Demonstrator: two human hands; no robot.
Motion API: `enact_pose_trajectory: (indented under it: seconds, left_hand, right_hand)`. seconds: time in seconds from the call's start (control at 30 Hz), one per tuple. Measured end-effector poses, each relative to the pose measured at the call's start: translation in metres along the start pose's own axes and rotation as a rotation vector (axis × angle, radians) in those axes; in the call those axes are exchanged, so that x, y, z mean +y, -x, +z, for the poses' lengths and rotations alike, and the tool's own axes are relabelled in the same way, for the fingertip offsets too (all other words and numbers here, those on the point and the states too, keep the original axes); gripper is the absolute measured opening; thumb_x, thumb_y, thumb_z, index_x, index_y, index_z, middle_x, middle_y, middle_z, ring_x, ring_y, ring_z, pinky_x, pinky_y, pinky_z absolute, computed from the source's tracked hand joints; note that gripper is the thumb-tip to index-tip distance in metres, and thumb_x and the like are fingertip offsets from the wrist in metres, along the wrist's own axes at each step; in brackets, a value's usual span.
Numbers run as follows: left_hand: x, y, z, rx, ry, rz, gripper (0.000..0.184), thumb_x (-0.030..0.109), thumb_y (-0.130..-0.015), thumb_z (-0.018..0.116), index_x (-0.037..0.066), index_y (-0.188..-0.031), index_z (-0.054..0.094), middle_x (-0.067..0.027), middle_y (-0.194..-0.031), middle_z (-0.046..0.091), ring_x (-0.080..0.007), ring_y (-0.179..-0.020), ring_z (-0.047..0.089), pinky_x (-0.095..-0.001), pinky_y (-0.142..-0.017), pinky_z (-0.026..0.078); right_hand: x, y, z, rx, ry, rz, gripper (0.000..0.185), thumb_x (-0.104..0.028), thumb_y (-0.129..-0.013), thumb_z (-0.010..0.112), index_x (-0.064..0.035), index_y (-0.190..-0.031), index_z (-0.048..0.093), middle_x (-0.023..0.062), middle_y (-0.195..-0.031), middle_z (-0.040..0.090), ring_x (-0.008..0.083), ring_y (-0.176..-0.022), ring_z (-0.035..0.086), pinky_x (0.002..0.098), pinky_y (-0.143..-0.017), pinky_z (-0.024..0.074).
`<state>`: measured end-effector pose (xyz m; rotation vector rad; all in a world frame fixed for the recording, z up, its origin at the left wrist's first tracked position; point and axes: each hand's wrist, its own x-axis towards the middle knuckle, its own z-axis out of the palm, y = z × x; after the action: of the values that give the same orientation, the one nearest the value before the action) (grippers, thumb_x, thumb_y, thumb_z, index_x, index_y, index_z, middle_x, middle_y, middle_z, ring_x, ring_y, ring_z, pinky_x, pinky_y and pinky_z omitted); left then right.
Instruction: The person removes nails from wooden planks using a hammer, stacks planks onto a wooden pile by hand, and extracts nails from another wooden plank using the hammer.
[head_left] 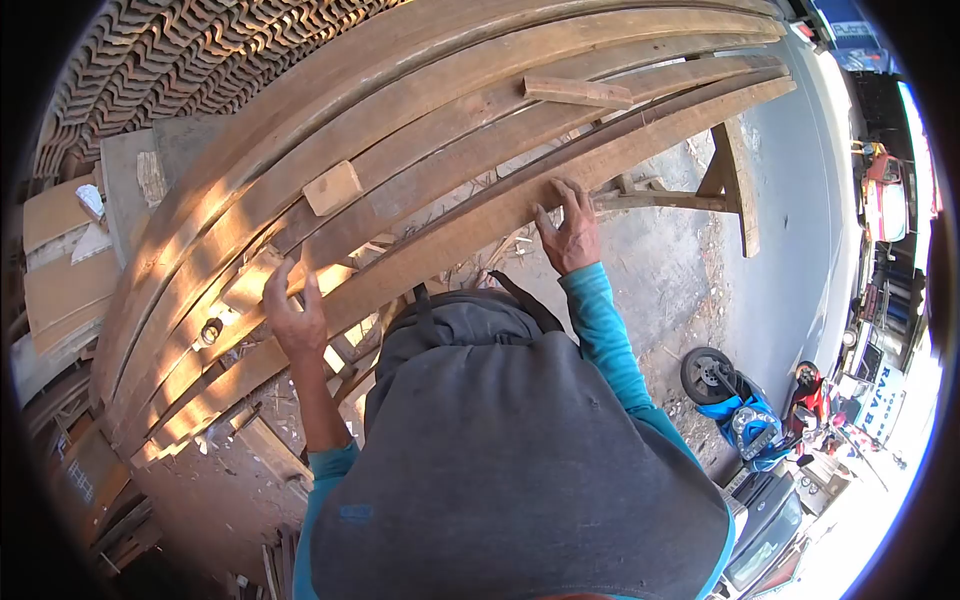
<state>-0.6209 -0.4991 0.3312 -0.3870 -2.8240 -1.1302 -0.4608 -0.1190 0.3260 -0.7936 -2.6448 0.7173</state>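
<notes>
Several long wooden beams lie side by side in front of me, fanned out by the wide lens. My left hand [297,318] is on the nearest wooden beam [450,245], thumb and fingers bent over it with a gap between them. Farther right, my right hand [572,232] grips the same beam, its curled fingers on the top face and the thumb to the left. A small wood block [333,188] and a short wood strip [578,92] rest across the beams behind. A round dark hole or knot [211,331] shows at the left.
Stacked roof tiles [200,60] stand at the back left, beside cardboard [70,290]. A wooden trestle leg [738,190] supports the right side. Wood scraps litter the ground. A blue motorcycle [745,420] is parked at the right, by the road [800,200].
</notes>
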Motion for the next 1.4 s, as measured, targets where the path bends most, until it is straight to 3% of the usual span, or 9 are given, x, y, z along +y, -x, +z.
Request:
enact_pose_trajectory:
  seconds: [0.43, 0.63, 0.83, 1.0, 1.07, 1.13, 1.27, 1.37, 1.4]
  left_hand:
    - [0.06, 0.176, 0.007, -0.007, -0.01, -0.085, 0.036, 0.02, -0.088, 0.073, 0.004, -0.119, 0.065, -0.0163, -0.116, 0.067, -0.0313, -0.107, 0.065, -0.0394, -0.094, 0.051]
    - [0.038, 0.213, 0.01, 0.004, 0.207, -0.517, 0.054, 0.028, -0.091, 0.072, -0.001, -0.132, 0.054, -0.0177, -0.119, 0.066, -0.0255, -0.105, 0.067, -0.0377, -0.09, 0.055]
    - [-0.014, 0.144, 0.021, 0.592, 0.528, -0.962, 0.078, 0.041, -0.086, 0.075, -0.007, -0.138, 0.042, -0.023, -0.123, 0.061, -0.0305, -0.11, 0.062, -0.0416, -0.096, 0.05]
    - [-0.056, 0.102, -0.005, 0.662, 0.705, -1.043, 0.081, 0.044, -0.083, 0.077, -0.007, -0.136, 0.042, -0.0234, -0.122, 0.061, -0.0298, -0.109, 0.06, -0.0416, -0.094, 0.049]
    - [-0.081, 0.105, 0.007, 0.59, 0.632, -1.154, 0.074, 0.054, -0.078, 0.076, -0.002, -0.122, 0.056, -0.0221, -0.116, 0.062, -0.0319, -0.106, 0.062, -0.0456, -0.091, 0.05]
    - [-0.055, 0.099, -0.023, 0.427, 0.641, -1.207, 0.064, 0.065, -0.075, 0.072, 0.002, -0.085, 0.07, -0.0184, -0.097, 0.066, -0.0302, -0.094, 0.063, -0.0493, -0.086, 0.05]
    - [-0.058, 0.097, -0.022, 0.443, 0.656, -1.243, 0.06, 0.065, -0.076, 0.071, 0.004, -0.075, 0.07, -0.0175, -0.091, 0.065, -0.0283, -0.09, 0.062, -0.049, -0.085, 0.048]
    - [-0.054, 0.093, -0.028, 0.574, 0.661, -1.233, 0.068, 0.062, -0.077, 0.072, 0.0, -0.106, 0.067, -0.0204, -0.107, 0.067, -0.0322, -0.095, 0.064, -0.0478, -0.089, 0.049]
    - [-0.046, 0.085, -0.041, 0.553, 0.777, -1.315, 0.065, 0.038, -0.083, 0.077, -0.005, -0.125, 0.051, -0.0207, -0.123, 0.061, -0.0283, -0.112, 0.06, -0.041, -0.1, 0.045]
  right_hand:
    - [0.033, 0.018, 0.006, -0.107, 0.013, -0.352, 0.065, -0.021, -0.08, 0.079, -0.0126, -0.139, 0.052, 0.018, -0.146, 0.045, 0.0388, -0.135, 0.041, 0.05, -0.113, 0.0327]
    - [0.031, 0.017, 0.005, -0.114, 0.08, -0.418, 0.072, -0.027, -0.078, 0.081, -0.0139, -0.142, 0.05, 0.0168, -0.148, 0.043, 0.038, -0.137, 0.04, 0.0521, -0.111, 0.0344]
    - [-0.001, 0.012, 0.006, -0.211, 0.355, -0.46, 0.092, -0.033, -0.07, 0.087, -0.0214, -0.149, 0.042, 0.0141, -0.154, 0.036, 0.0369, -0.142, 0.033, 0.0556, -0.113, 0.0284]
    - [-0.025, -0.011, 0.022, -0.376, 0.404, -0.589, 0.102, -0.029, -0.064, 0.09, -0.0158, -0.151, 0.039, 0.0164, -0.147, 0.046, 0.0362, -0.138, 0.039, 0.0551, -0.115, 0.0271]
    - [-0.037, -0.019, 0.029, -0.48, 0.408, -0.607, 0.102, -0.027, -0.063, 0.09, -0.015, -0.151, 0.038, 0.0166, -0.145, 0.048, 0.0369, -0.135, 0.042, 0.054, -0.114, 0.0284]
    - [-0.051, -0.025, 0.037, -0.576, 0.444, -0.623, 0.098, -0.025, -0.062, 0.09, -0.0121, -0.147, 0.042, 0.0177, -0.138, 0.053, 0.0393, -0.127, 0.049, 0.0519, -0.11, 0.0354]
    - [-0.055, -0.037, 0.045, -0.653, 0.483, -0.702, 0.072, -0.024, -0.063, 0.089, -0.0063, -0.122, 0.052, 0.0174, -0.122, 0.059, 0.0369, -0.12, 0.055, 0.0518, -0.098, 0.0449]
    - [-0.059, -0.035, 0.042, -0.613, 0.487, -0.73, 0.065, -0.025, -0.064, 0.088, -0.0055, -0.116, 0.054, 0.0157, -0.115, 0.062, 0.0352, -0.115, 0.058, 0.0489, -0.096, 0.0464]
    - [-0.058, -0.035, 0.043, -0.616, 0.487, -0.753, 0.065, -0.025, -0.064, 0.088, -0.0055, -0.116, 0.054, 0.0157, -0.115, 0.062, 0.0352, -0.115, 0.058, 0.0489, -0.096, 0.0464]
